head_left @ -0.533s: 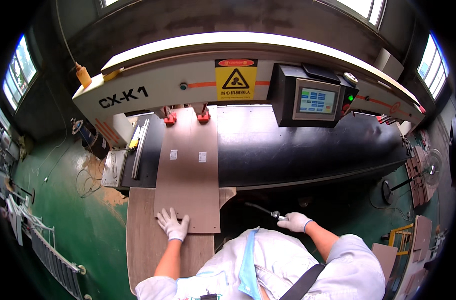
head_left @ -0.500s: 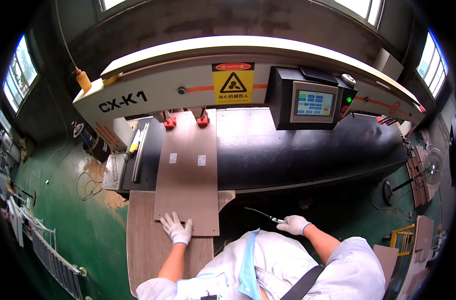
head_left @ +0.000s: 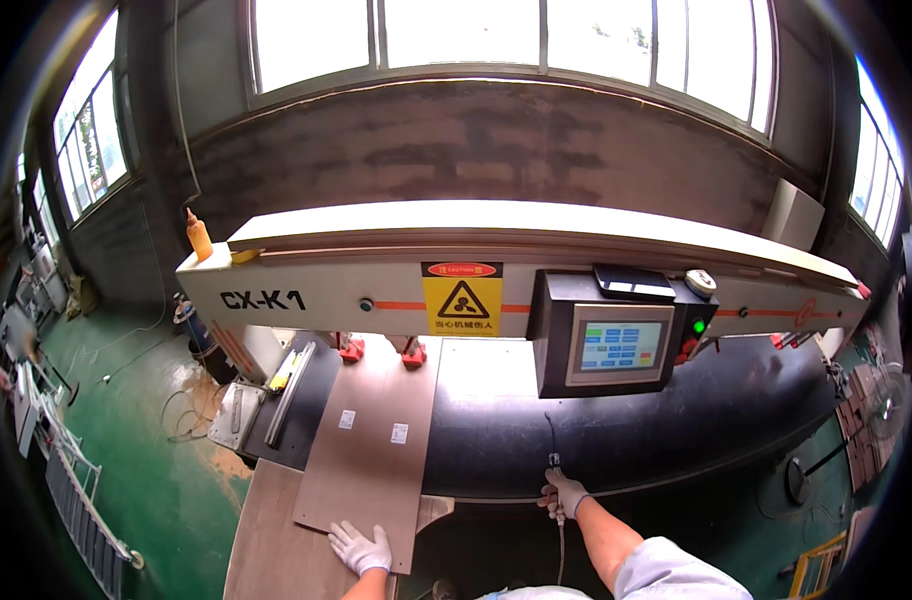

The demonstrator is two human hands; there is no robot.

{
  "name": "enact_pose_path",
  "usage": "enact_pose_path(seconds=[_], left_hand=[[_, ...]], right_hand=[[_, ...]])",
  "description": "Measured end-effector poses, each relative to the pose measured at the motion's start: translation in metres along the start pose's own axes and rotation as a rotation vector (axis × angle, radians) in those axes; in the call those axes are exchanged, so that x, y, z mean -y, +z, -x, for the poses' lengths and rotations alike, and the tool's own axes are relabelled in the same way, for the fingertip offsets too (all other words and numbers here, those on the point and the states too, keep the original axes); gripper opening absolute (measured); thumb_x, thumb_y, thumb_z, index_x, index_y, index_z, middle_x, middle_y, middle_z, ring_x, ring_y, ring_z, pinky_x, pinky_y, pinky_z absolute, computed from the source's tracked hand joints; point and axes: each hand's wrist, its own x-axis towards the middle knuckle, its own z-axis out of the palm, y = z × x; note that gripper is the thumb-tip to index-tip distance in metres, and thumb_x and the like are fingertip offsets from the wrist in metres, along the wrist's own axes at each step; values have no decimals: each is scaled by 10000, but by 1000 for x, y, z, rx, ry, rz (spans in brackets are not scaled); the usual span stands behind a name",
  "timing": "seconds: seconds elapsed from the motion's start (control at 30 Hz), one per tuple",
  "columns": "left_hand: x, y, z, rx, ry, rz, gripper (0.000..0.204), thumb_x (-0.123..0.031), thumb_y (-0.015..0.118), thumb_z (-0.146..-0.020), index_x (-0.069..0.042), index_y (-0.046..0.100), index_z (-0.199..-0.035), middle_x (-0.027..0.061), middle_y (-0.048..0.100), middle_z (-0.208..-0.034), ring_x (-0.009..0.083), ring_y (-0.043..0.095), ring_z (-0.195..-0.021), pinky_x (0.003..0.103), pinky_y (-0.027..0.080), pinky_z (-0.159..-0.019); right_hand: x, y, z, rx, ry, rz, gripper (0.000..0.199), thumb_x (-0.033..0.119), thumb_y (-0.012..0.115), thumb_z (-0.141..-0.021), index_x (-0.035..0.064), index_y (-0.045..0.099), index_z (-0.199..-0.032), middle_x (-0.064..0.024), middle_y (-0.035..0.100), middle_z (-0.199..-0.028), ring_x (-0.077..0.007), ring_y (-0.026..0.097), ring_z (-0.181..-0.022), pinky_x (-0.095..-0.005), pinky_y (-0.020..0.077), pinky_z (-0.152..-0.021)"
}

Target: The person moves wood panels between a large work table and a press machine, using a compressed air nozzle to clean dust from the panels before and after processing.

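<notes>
Two gloved hands at a machine: the left hand [head_left: 361, 548], fingers spread wide, rests flat on the near end of a brown board [head_left: 368, 470]; the right hand [head_left: 566, 492] has its fingers wrapped around an air gun [head_left: 554, 461], its thin tip over the black worktop [head_left: 496, 440]. The board, bearing two white labels [head_left: 400, 433], reaches from a wooden ledge [head_left: 261, 530] to the red pads [head_left: 413, 354] under the beam [head_left: 326, 300]. Positioning appears done; whether machining or cleaning remains cannot be told.
</notes>
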Motion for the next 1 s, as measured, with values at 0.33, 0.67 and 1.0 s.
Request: enact_pose_path(seconds=[0.33, 0.67, 1.0], left_hand=[[6, 1, -1, -35, -12, -6, 973, -612, 593, -929, 25, 374, -1631, 267, 245, -1734, 467, 229, -1590, 523, 142, -1324], [14, 12, -5, -51, 27, 34, 972, -630, 578, -936, 13, 369, -1634, 252, 267, -1727, 477, 219, -1591, 548, 127, -1317], [11, 4, -4, -18, 19, 11, 965, -621, 568, -944, 14, 361, -1640, 250, 245, -1737, 474, 210, -1594, 535, 131, -1320]], right_hand=[[4, 3, -17, 13, 38, 93, 587, 645, 656, -988, 59, 685, -979, -164, 760, -822, -193, 557, -477, -388, 481, -467], [-2, 0, -28, -55, -36, 83, 615, 673, 659, -967, 59, 675, -931, -169, 741, -782, -208, 548, -454, -385, 470, -451], [1, 9, -22, -116, -21, 109, 626, 681, 651, -970, 58, 684, -920, -158, 743, -784, -194, 559, -460, -387, 484, -448]])
